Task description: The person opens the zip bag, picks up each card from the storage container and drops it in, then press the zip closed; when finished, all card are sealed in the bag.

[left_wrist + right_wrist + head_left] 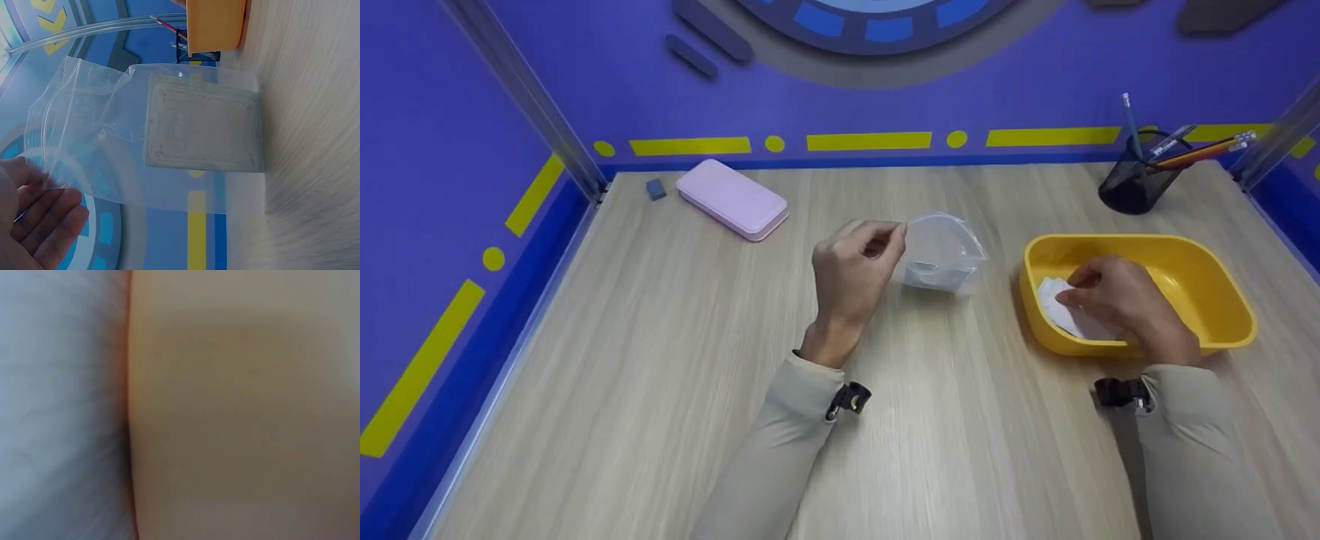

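Observation:
My left hand (855, 262) pinches the top edge of a clear zip-lock bag (943, 244), thumb against fingers. The bag stands on the table, its mouth toward the hand. Inside its lower part, in the left wrist view, is a flat pale rectangular card (205, 124) with a thin printed border; whether there are several cannot be told. My right hand (1121, 296) reaches into a yellow bin (1222, 300), its thumb and fingers pinching the edge of white paper pieces (1057, 304) at the bin's left end. The right wrist view is too close and blurred to show the fingers.
Behind the bin stands a black mesh cup (1136, 184) with pencils in it. A pink case (733, 199) and a small dark blue block (656, 189) lie at the back left. Blue panels (870, 105) wall the table at the back and sides.

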